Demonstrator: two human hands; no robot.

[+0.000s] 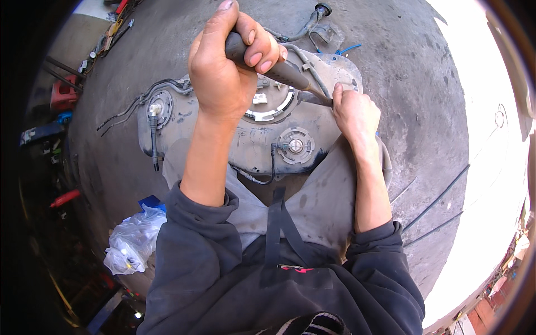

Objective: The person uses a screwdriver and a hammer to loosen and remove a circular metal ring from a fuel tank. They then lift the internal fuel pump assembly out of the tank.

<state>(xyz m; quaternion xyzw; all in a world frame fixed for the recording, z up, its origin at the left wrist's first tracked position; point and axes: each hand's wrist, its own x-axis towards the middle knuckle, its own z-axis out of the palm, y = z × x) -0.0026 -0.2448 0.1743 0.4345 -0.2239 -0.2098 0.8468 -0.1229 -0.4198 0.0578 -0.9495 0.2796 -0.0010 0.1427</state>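
My left hand [226, 67] is raised over the work, its fingers wrapped around the thick end of a dark rod-shaped tool [287, 73]. The tool slants down to the right and tapers. My right hand [357, 111] is closed at its narrow end, thumb on top; the tip is hidden there. Beneath both hands lies a dusty grey fuel tank [251, 142], between my legs. A large ring [273, 116] on its top is partly covered by my left hand and the tool. Round fittings with connectors sit at the tank's left [159, 110] and near edge [296, 146].
Thin dark lines [134, 103] stick out left of the tank. Beyond it lies a hose part with a black cap [322, 9]. A clear plastic bag [134, 237] rests at lower left. Tools and a red object [64, 93] line the left side. Dark cables [438, 198] cross the floor at right.
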